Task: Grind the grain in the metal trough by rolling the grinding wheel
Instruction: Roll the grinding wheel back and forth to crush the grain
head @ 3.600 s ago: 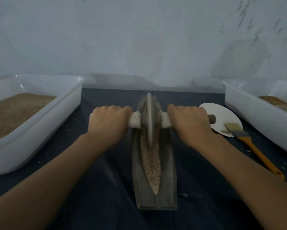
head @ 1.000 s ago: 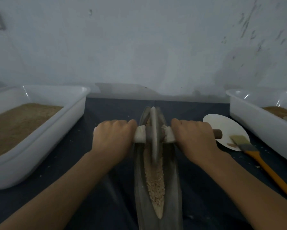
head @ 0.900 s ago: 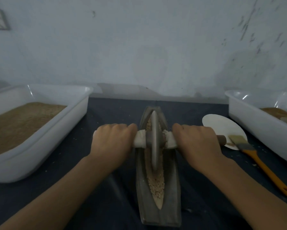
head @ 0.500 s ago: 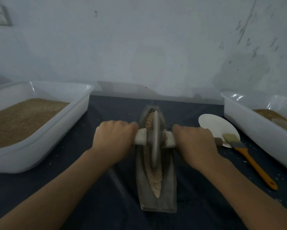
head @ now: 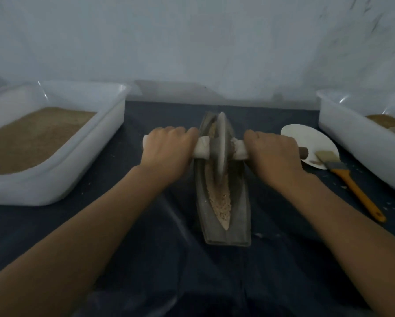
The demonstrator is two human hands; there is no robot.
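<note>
A long boat-shaped metal trough (head: pixel 240 216) lies lengthwise on the dark cloth before me, with pale grain (head: pixel 220 200) in its groove. A grey disc-shaped grinding wheel (head: pixel 221 145) stands upright in the groove in the far half of the trough. Its cross handle sticks out on both sides, wrapped in white near the wheel. My left hand (head: pixel 166 154) grips the left end of the handle. My right hand (head: pixel 272 154) grips the right end, whose brown tip shows past my knuckles.
A white plastic tub (head: pixel 82 161) of brown grain sits at the left. Another white tub (head: pixel 352 143) stands at the right. Between it and the trough lie a white paper plate (head: pixel 306 140) and a brush with an orange handle (head: pixel 356 191).
The wheel has rolled away from me toward the far end of the trough, both hands moving with it. More grain shows in the near part of the groove.
</note>
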